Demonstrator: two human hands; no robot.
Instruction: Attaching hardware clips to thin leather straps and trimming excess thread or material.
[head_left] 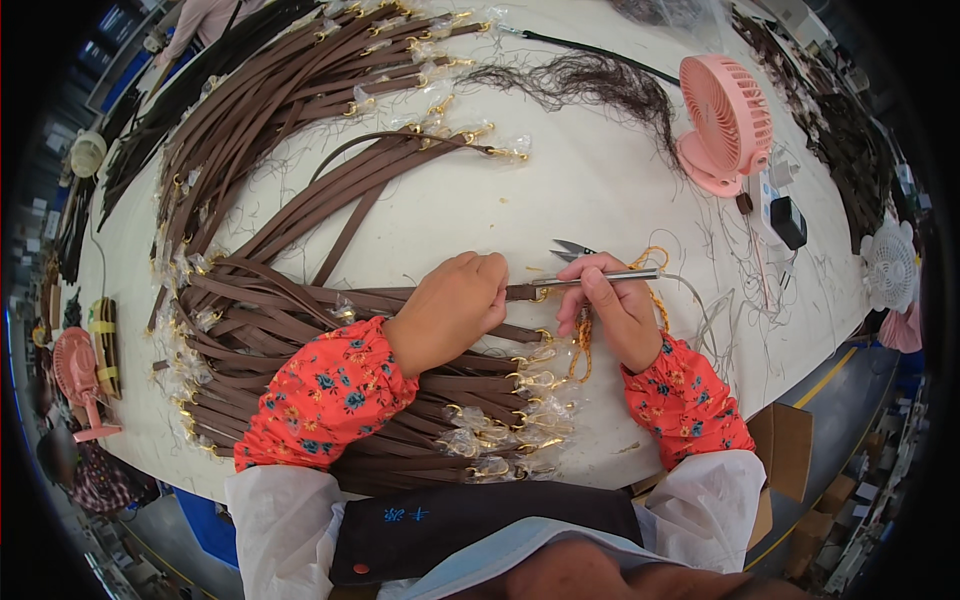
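My left hand (452, 308) is closed around a brown strap (400, 297), whose end with a gold-coloured metal clasp (541, 294) sticks out past the fingers. A slim silver pen-like tool (625, 275) is in my right hand (618, 312), its tip at that strap end. A pale cable (690, 290) trails from the tool's back end. Scissor blades (572, 248) show beyond the right fingers, and yellow braided cord (583, 345) hangs below them. Whether the scissors are gripped in the palm or lie behind the hand, I cannot tell. Further brown straps (420, 405) lie under my left forearm.
More brown straps (240, 130) with plastic-wrapped clasps fan across the left of the white table (600, 190). A pink fan (720, 115), a power strip with a black plug (788, 222) and a tangle of dark threads (600, 85) occupy the far right. Cardboard boxes (785, 450) stand below the right edge.
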